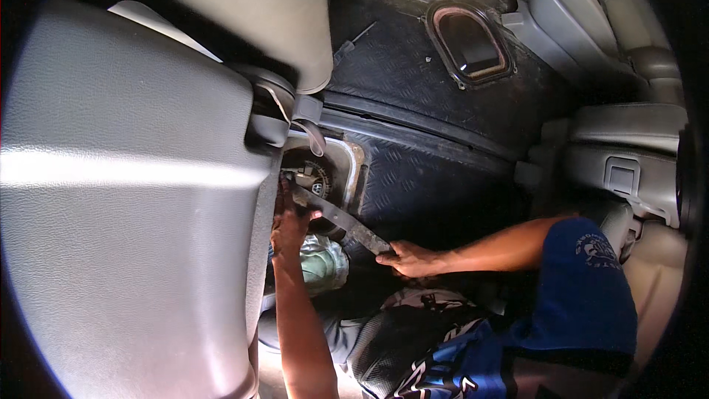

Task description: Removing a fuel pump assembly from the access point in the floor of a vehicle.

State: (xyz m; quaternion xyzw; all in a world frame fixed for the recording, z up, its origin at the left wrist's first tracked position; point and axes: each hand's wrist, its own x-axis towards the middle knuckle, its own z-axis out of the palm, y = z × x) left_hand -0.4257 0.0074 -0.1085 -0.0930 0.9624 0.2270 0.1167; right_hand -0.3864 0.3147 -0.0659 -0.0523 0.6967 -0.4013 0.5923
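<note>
A long, flat metal bar (341,218) slants from the floor opening toward my right side. My right hand (415,258) is closed round its lower end, thumb on top. My left hand (290,220) is at the bar's upper end, gripping it, with the thumb out along its underside; the fingers are dark and partly hidden. Just beyond that end, inside the opening, sits a round ribbed ring (319,177) with a fitting in its middle. A pale, rusty-edged frame (356,159) borders the opening. Below the bar lies a clear plastic bag (323,262) with something pale green.
A grey seat back (133,199) rises close along my left, with a strap (313,135) hanging beside the opening. Dark patterned floor matting (421,177) is crossed by a rail (421,131). Farther off is a second rimmed opening (437,29). Seats (628,133) stand at right.
</note>
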